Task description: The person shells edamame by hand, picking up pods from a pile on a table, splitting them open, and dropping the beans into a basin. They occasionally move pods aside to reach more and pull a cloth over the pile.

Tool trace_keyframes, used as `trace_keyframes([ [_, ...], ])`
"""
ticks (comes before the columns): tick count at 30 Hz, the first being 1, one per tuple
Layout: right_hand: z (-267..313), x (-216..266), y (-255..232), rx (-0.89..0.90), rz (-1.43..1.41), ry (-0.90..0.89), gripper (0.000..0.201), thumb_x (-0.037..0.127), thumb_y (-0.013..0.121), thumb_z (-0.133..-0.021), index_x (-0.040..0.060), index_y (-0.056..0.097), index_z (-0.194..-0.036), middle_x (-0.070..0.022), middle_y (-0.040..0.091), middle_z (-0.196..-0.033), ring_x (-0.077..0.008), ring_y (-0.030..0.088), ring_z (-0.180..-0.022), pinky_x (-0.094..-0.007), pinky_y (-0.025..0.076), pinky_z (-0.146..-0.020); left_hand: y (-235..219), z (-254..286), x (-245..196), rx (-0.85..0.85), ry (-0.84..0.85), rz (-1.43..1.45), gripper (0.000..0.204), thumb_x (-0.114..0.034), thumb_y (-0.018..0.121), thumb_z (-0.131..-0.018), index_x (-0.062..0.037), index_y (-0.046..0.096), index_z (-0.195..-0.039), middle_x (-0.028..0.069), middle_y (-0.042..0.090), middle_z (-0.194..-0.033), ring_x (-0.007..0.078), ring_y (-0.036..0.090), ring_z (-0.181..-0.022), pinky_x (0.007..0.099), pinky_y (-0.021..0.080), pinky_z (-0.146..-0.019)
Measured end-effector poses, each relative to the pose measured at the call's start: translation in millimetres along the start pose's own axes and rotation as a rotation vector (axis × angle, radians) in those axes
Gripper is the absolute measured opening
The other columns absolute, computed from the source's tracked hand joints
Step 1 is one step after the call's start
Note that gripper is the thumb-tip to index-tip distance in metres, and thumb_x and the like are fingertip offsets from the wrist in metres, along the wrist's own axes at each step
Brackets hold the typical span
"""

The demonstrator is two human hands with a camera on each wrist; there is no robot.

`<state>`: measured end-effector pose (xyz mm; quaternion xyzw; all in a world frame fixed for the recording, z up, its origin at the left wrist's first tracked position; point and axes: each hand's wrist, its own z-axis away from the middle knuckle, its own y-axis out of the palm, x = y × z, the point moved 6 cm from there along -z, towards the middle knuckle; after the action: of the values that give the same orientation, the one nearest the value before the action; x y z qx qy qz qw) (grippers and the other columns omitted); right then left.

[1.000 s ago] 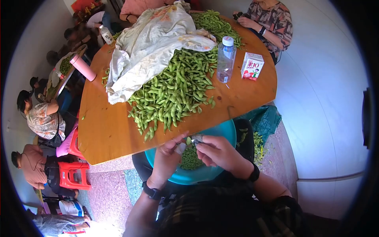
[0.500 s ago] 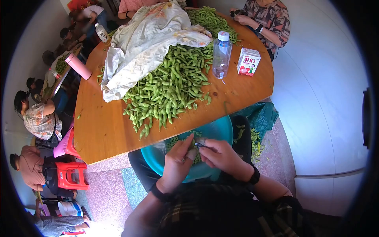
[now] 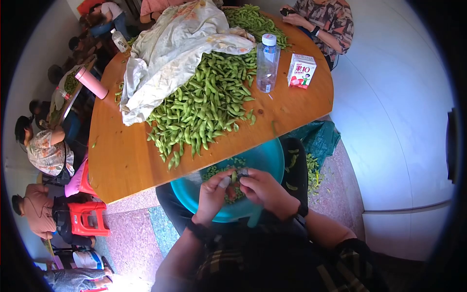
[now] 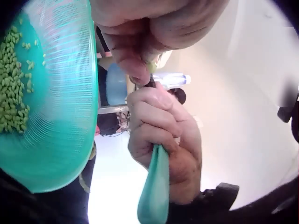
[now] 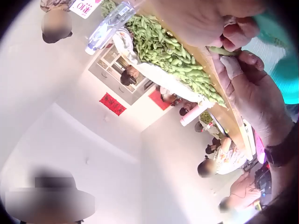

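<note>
Over a teal basin (image 3: 268, 155), both hands meet at their fingertips. My left hand (image 3: 210, 195), white tape on its thumb, pinches a green soybean pod (image 5: 217, 50). My right hand (image 3: 270, 193) holds a teal-handled tool (image 4: 155, 191); its handle sticks out below the curled fingers, and its dark tip is mostly hidden between the hands, close to the pod. Grey covering shows on the right fingertips in the head view. Shelled green beans (image 4: 11, 77) lie in the basin.
A wooden table (image 3: 116, 160) stands just beyond the basin, with heaped pods (image 3: 204, 107) under a white cloth (image 3: 165, 58). A clear bottle (image 3: 267, 65) and a juice carton (image 3: 301, 71) stand to the right. Red stool (image 3: 85, 219) and seated people are leftward; a green sack (image 3: 318, 138) lies right.
The head view has shifted slightly, so the table things appear farther left and up. The left hand has opened over the basin, then come back to pinch a pod against the right fingertips.
</note>
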<state>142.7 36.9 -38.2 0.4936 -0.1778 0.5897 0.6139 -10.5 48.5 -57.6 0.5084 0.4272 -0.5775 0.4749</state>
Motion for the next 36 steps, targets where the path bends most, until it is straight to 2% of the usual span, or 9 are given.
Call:
trace_keyframes([
  [3,-7.2,-4.9,-6.8,0.001,0.056,0.002,0.017,0.02,0.053,-0.097,0.0068,0.056,-0.087,0.0033,0.05,-0.07,-0.0044,0.044,-0.054,-0.0207,0.032,-0.047,6.2,-7.4,2.3,0.102,0.024,0.172,0.033,-0.002,0.058,-0.094,0.0013,0.059,-0.127,0.0059,0.068,-0.089,0.0101,0.06,-0.065,0.0292,0.053,-0.063],
  [5,-10.4,-3.5,-12.3,-0.087,0.209,-0.096,0.016,0.018,0.055,-0.096,0.0056,0.057,-0.087,0.0019,0.053,-0.07,-0.0051,0.046,-0.054,-0.0213,0.034,-0.048,19.1,0.1,-32.9,0.002,0.544,-0.584,0.035,-0.001,0.058,-0.094,0.0016,0.058,-0.128,0.0062,0.068,-0.091,0.0126,0.063,-0.069,0.0307,0.053,-0.065],
  [6,-9.0,-3.8,-9.9,-0.086,0.21,-0.094,0.016,0.018,0.055,-0.096,0.0056,0.057,-0.087,0.0019,0.053,-0.07,-0.0051,0.046,-0.054,-0.0213,0.034,-0.048,19.0,1.9,-31.4,0.0,0.542,-0.584,0.035,-0.001,0.058,-0.094,0.0016,0.058,-0.128,0.0062,0.068,-0.091,0.0126,0.063,-0.069,0.0307,0.053,-0.065],
  [9,-4.5,3.8,-1.7,-0.035,0.335,-0.196,0.015,0.017,0.057,-0.095,0.0045,0.057,-0.088,0.0007,0.054,-0.071,-0.0057,0.047,-0.054,-0.0215,0.035,-0.048,14.5,0.0,-15.1,-0.007,0.314,-0.482,0.037,0.001,0.058,-0.093,0.003,0.056,-0.13,0.0061,0.069,-0.094,0.015,0.065,-0.073,0.0305,0.055,-0.07],
  [11,-5.1,-2.1,-1.9,-0.002,0.164,-0.133,0.016,0.02,0.056,-0.096,0.0048,0.058,-0.09,0.0018,0.054,-0.072,-0.0048,0.046,-0.054,-0.0204,0.034,-0.048,11.0,-1.3,-2.2,0.019,0.124,-0.209,0.039,0.002,0.059,-0.092,0.0027,0.056,-0.131,0.0072,0.07,-0.098,0.0162,0.068,-0.078,0.0292,0.056,-0.075],
  [23,-13.6,-16.6,-18.8,0.092,-0.128,0.14,0.02,0.02,0.056,-0.097,0.0027,0.062,-0.102,0.0028,0.053,-0.07,-0.0031,0.039,-0.049,-0.0205,0.025,-0.043,3.8,-9.6,35.4,0.327,-0.342,0.641,0.038,-0.012,0.055,-0.099,0.0006,0.053,-0.134,0.0133,0.067,-0.106,0.0192,0.069,-0.086,0.0288,0.056,-0.079],
  [27,-17.8,-15.0,-23.3,0.098,-0.13,0.127,0.017,0.019,0.055,-0.096,0.0022,0.061,-0.097,0.0018,0.053,-0.07,-0.0041,0.041,-0.048,-0.0209,0.028,-0.043,15.2,-10.7,32.9,0.311,-0.36,0.717,0.035,-0.013,0.055,-0.099,0.002,0.053,-0.131,0.013,0.067,-0.106,0.019,0.069,-0.087,0.028,0.056,-0.077],
  [30,-18.5,-10.2,-21.4,0.013,0.144,-0.017,0.014,0.016,0.055,-0.096,0.003,0.058,-0.092,0.0005,0.054,-0.068,-0.0055,0.044,-0.048,-0.0217,0.03,-0.043,21.5,-12.2,11.6,0.243,-0.147,0.385,0.033,-0.015,0.054,-0.1,0.0021,0.053,-0.129,0.0127,0.067,-0.104,0.02,0.07,-0.083,0.028,0.057,-0.073],
  [36,-12.6,-0.5,-10.6,-0.104,0.145,-0.118,0.013,0.017,0.054,-0.096,0.0063,0.057,-0.089,0.0024,0.052,-0.069,-0.004,0.041,-0.05,-0.0207,0.029,-0.044,4.3,-17.7,19.3,-0.06,-0.182,0.324,0.024,-0.014,0.047,-0.102,0.0015,0.054,-0.12,0.0124,0.066,-0.098,0.0206,0.069,-0.07,0.0292,0.058,-0.064],
])
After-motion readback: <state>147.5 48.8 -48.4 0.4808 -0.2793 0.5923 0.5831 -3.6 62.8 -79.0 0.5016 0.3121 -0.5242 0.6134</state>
